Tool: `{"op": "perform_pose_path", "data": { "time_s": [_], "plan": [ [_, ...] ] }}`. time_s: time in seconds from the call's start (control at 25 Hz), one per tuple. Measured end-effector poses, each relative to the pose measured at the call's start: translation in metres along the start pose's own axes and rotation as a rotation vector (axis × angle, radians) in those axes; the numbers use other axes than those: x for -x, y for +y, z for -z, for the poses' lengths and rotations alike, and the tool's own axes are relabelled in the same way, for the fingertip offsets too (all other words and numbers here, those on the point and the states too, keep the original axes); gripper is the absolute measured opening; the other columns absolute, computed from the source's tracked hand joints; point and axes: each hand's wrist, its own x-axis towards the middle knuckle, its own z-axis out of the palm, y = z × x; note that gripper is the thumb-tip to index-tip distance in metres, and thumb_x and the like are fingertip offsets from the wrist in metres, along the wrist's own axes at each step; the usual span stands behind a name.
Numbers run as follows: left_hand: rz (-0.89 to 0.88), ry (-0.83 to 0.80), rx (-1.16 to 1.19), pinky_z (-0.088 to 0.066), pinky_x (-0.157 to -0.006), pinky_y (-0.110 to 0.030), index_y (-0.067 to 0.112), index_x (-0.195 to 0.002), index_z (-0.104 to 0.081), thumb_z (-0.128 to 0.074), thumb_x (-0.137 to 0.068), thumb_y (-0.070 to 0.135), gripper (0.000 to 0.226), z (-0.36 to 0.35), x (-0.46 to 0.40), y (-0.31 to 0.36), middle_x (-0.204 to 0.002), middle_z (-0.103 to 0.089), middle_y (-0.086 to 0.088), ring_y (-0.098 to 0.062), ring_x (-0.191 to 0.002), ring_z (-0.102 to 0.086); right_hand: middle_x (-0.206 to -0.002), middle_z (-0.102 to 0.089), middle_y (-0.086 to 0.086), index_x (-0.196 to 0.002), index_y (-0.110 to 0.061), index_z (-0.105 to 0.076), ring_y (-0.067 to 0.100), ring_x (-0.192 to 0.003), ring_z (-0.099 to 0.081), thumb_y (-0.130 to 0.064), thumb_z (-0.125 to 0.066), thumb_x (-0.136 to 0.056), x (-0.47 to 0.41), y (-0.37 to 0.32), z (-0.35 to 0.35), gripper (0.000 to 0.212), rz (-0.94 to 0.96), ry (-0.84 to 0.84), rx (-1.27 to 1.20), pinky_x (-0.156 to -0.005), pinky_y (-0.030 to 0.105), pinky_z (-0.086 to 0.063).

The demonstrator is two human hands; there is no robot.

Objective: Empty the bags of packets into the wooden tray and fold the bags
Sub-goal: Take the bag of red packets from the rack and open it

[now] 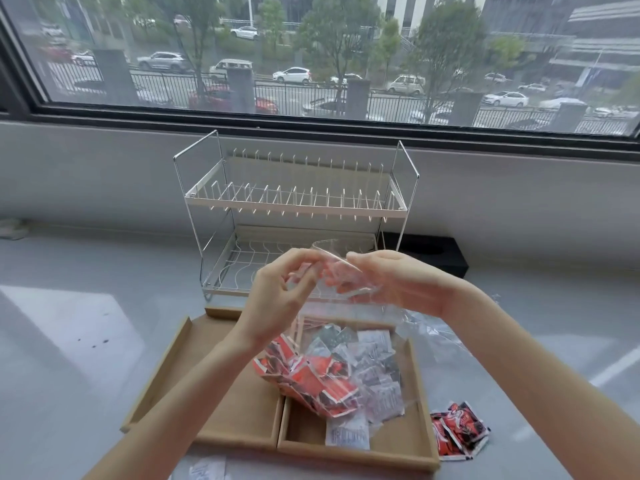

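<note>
A clear plastic bag [332,362] of red and silver packets [311,379] is held up over the right compartment of the two-compartment wooden tray [166,372], its mouth pinched at the top by the left hand [277,292] and the right hand [391,278]. Silver packets lie in that compartment. Loose red packets [459,431] are noted on the grey worktop [69,358] just right of the tray, and a white wire dish rack [298,209] stands behind it.

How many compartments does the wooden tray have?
2. The left compartment sits under the left hand's forearm; the right compartment lies beneath the clear bag of packets both hands hold, the right hand gripping its top. The bag hides part of the tray.
</note>
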Motion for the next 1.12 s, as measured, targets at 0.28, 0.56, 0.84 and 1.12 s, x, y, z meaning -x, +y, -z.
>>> {"op": "perform_pose_path", "data": {
  "time_s": [0.28, 0.56, 0.84, 1.12],
  "plan": [
    [0.038, -0.040, 0.008, -0.052, -0.083, -0.042, 0.033, -0.082, -0.067, -0.054, -0.081, 0.029, 0.013, 0.004, -0.001, 0.006, -0.102, -0.066, 0.000, -0.012, -0.092, -0.063, -0.080, -0.066, -0.005, -0.107, -0.007, -0.065, 0.009, -0.076, -0.060, -0.014, -0.051, -0.088, 0.000, -0.008, 0.000, 0.025, 0.047, -0.216, -0.109, -0.069, 0.017, -0.051],
    [0.041, -0.065, -0.004, -0.051, -0.073, -0.035, 0.038, -0.090, -0.067, -0.059, -0.084, 0.026, 0.015, 0.001, -0.003, 0.010, -0.101, -0.066, 0.002, -0.023, -0.089, -0.060, -0.076, -0.067, -0.009, -0.087, -0.021, -0.069, 0.002, -0.071, -0.061, -0.024, -0.059, -0.082, 0.000, -0.004, -0.009, 0.011, 0.087, -0.054, -0.062, -0.063, 0.013, -0.049],
    [0.064, -0.039, -0.115, -0.037, -0.053, -0.007, 0.027, -0.090, -0.066, -0.052, -0.088, 0.008, 0.023, 0.006, -0.003, 0.009, -0.070, -0.059, 0.013, 0.003, -0.061, -0.053, -0.063, -0.066, -0.007, -0.079, -0.016, -0.061, 0.004, -0.060, -0.064, -0.016, -0.051, -0.091, 0.012, -0.022, 0.005, 0.016, 0.157, 0.163, -0.040, -0.062, 0.017, -0.054],
    [0.024, -0.017, -0.043, -0.030, -0.046, -0.014, 0.033, -0.077, -0.059, -0.045, -0.088, 0.020, 0.022, 0.006, -0.004, 0.017, -0.057, -0.052, 0.009, -0.003, -0.045, -0.037, -0.078, -0.070, -0.008, -0.094, -0.021, -0.065, 0.000, -0.075, -0.065, -0.018, -0.052, -0.090, 0.021, -0.042, 0.008, 0.014, 0.291, 0.218, 0.153, -0.075, 0.018, -0.054]
  ]
}}
